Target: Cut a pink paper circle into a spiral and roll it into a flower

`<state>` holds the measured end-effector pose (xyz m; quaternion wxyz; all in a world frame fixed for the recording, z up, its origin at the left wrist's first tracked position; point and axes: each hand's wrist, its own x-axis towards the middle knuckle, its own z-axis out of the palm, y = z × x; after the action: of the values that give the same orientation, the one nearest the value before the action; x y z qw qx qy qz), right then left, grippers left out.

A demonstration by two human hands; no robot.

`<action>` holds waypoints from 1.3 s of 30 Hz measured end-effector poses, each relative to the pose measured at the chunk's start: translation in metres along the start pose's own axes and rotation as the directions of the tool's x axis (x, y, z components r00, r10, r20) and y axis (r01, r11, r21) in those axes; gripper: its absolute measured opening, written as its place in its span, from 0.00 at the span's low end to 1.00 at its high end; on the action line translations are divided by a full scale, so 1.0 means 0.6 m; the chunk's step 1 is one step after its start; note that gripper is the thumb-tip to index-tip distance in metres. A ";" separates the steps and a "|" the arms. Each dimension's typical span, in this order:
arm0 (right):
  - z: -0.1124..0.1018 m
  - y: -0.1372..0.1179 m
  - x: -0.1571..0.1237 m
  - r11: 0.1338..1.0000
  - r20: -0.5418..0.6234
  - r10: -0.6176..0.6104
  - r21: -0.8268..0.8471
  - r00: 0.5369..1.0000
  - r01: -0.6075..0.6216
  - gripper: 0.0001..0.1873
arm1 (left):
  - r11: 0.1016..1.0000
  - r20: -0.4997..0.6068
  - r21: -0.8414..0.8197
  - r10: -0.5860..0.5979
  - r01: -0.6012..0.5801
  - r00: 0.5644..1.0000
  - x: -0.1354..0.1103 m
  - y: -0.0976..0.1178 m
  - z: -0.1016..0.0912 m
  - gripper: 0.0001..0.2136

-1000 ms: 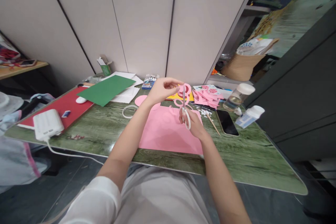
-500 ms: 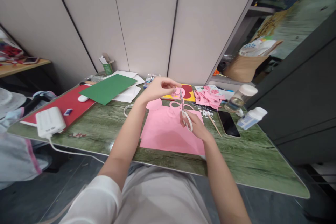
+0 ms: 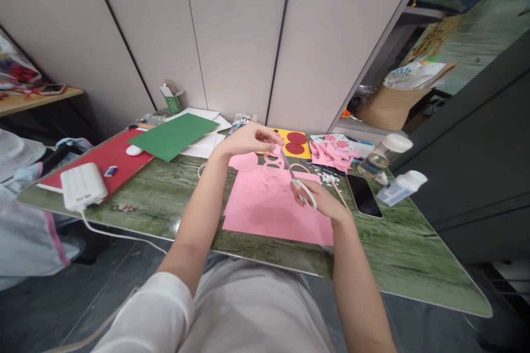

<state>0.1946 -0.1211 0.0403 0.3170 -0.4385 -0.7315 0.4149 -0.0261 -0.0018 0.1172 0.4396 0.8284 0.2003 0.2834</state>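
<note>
My left hand (image 3: 252, 139) pinches a small pink paper piece (image 3: 276, 150) above the table. In my right hand (image 3: 317, 197) are scissors with white handles (image 3: 307, 194), their blades pointing up and left to the paper piece. Whether the blades are parted is hard to tell. Below both hands lie pink paper sheets (image 3: 273, 215), with curled pink paper strips (image 3: 271, 176) on and above them. A rounded pink paper cutout (image 3: 244, 161) rests at the sheets' upper left corner.
Yellow paper with dark red circles (image 3: 296, 143) and pink scraps (image 3: 331, 155) lie behind. To the right are a phone (image 3: 364, 196), a clear bottle (image 3: 385, 154) and a white bottle (image 3: 403, 186). Green paper (image 3: 178, 135), red paper (image 3: 95, 162) and a white power bank (image 3: 83, 186) occupy the left.
My right hand has moved right and slightly down with the scissors, which now tilt more to the left. My left hand still pinches the pink paper piece. The view has shifted slightly.
</note>
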 end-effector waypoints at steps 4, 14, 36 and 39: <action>-0.016 0.005 -0.006 0.998 0.100 0.050 -0.030 0.994 -0.047 0.18 | 0.998 0.129 0.022 -0.055 0.053 0.990 0.002 -0.009 -0.007 0.13; -0.074 0.025 -0.034 0.994 -0.014 0.070 -0.088 0.997 -0.071 0.21 | 0.998 0.077 -0.019 -0.059 0.061 0.995 0.016 -0.046 0.004 0.14; -0.076 0.122 -0.001 0.479 -0.573 0.444 -0.497 0.688 -0.723 0.16 | 0.920 -0.158 -0.109 -0.390 0.376 0.907 -0.060 -0.222 0.149 0.09; -0.045 0.101 0.018 0.638 -0.419 0.435 -0.482 0.797 -0.601 0.23 | 0.925 -0.208 -0.105 -0.381 0.366 0.901 -0.060 -0.226 0.160 0.07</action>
<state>0.2354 -0.0860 0.0003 0.1243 -0.7582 -0.6153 0.1763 -0.0026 -0.0097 -0.0509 0.4864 0.7229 0.3945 0.2918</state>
